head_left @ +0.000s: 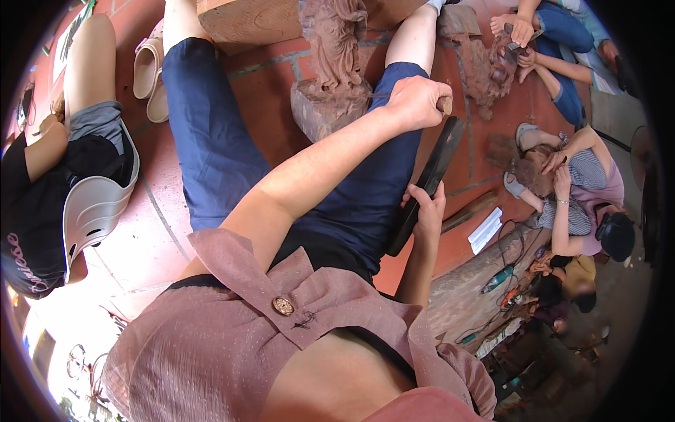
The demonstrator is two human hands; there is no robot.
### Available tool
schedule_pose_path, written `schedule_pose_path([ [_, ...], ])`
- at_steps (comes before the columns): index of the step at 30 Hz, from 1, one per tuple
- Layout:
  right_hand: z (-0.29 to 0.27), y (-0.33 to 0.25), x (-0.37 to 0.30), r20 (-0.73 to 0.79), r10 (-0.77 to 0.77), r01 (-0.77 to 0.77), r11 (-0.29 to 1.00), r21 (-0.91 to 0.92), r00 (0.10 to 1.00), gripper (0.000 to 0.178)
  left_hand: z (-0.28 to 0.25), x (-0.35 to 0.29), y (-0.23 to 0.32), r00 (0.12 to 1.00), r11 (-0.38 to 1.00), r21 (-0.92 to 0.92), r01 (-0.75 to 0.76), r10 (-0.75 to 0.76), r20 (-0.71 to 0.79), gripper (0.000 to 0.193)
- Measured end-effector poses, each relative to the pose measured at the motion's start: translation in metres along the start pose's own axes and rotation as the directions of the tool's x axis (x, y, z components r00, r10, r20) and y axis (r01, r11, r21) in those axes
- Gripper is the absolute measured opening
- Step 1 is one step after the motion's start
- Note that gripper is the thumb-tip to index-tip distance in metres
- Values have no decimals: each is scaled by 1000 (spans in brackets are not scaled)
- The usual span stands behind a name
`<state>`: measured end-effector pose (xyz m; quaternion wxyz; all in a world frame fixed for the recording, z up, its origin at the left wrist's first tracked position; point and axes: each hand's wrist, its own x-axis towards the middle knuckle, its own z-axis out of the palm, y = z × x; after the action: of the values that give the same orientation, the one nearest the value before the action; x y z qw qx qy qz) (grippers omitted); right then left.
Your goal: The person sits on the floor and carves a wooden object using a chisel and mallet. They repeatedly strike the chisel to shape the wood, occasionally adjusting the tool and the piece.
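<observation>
My left hand (418, 104) is closed around a chisel, its pale wooden handle end (444, 105) sticking out of the fist. The thin blade points left, toward the lower part of a carved reddish-brown wooden figure (332, 42); whether it touches the wood I cannot tell. The figure's rough, uncarved base (318, 105) rests between my legs. Lower right, my right hand (427, 209) grips a long dark wooden bar (437, 163) around its middle. The bar is tilted, its upper end just below the chisel handle.
A wooden block (246, 24) lies behind the figure. At left are beige clogs (146, 67) and a person with a light cap (98, 204). Co-workers hold carvings (536, 172) at right. A wooden strip (470, 211), paper (485, 231) and a teal power tool (498, 279) lie nearer.
</observation>
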<state>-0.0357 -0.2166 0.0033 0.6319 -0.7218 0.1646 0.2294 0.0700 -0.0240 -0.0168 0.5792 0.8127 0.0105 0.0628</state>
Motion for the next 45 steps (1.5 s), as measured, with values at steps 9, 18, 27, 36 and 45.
schedule_pose_path([
  [9,5,-41,10,-58,-329,324,943,-81,943,33,7,2,-7,1000,1000,-12,29,-29,-11,16],
  [18,-18,-35,36,-10,-507,321,562,-763,862,51,8,5,-6,997,998,27,62,-61,-54,17],
  [27,-10,-8,33,-43,-443,275,626,-730,895,49,9,7,-11,997,996,89,33,-26,-77,20],
  [36,-12,19,24,-73,-144,129,974,-184,987,40,-3,-1,21,960,973,-63,-224,209,-185,15],
  [45,-15,32,28,-65,-174,149,947,-285,983,51,-108,43,-43,882,531,-847,5,-401,-246,25],
])
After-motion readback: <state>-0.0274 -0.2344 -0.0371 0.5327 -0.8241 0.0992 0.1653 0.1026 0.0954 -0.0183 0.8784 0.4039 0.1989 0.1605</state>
